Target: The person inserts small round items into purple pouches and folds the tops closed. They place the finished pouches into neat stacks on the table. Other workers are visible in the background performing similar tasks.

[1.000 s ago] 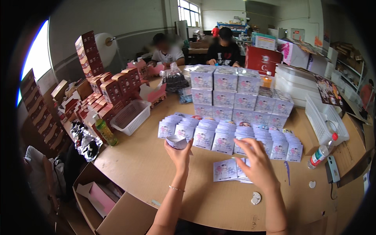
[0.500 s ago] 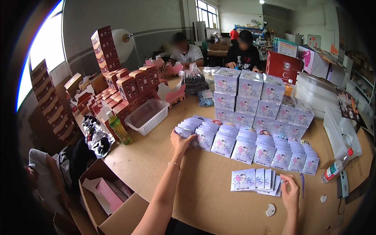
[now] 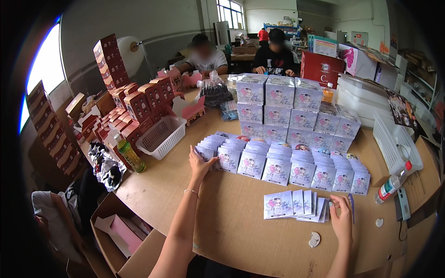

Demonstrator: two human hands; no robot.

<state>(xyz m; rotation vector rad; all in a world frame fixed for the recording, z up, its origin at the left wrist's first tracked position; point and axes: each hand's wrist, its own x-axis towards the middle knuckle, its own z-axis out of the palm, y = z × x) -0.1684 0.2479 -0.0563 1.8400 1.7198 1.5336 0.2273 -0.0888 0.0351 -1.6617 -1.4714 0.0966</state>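
Note:
Pale purple printed paper packets (image 3: 251, 166) stand in several upright, overlapping rows across the table. At the left end, my left hand (image 3: 202, 164) grips the leftmost row, its thumb across the front and its fingers along the outer side. Nearer to me, a fan of similar packets (image 3: 278, 205) lies flat on the tabletop. My right hand (image 3: 342, 217) is beside the fan's right end, fingers loosely curled and apart, with nothing visible between them. Just behind it shows a narrow purple strip (image 3: 351, 204). A round white piece (image 3: 314, 239) lies in front of the fan.
Behind the rows stand stacked pale purple boxes (image 3: 280, 92). A white basket (image 3: 162, 139), a green bottle (image 3: 130, 155) and red boxes (image 3: 139, 104) are at left. A clear bottle (image 3: 392, 186) stands at right. An open carton (image 3: 125, 231) sits lower left. Two people work across the table.
The whole view has shifted, so the table and its things appear farther left and slightly higher. My left hand stays at the leftmost row; my right hand stays by the fan.

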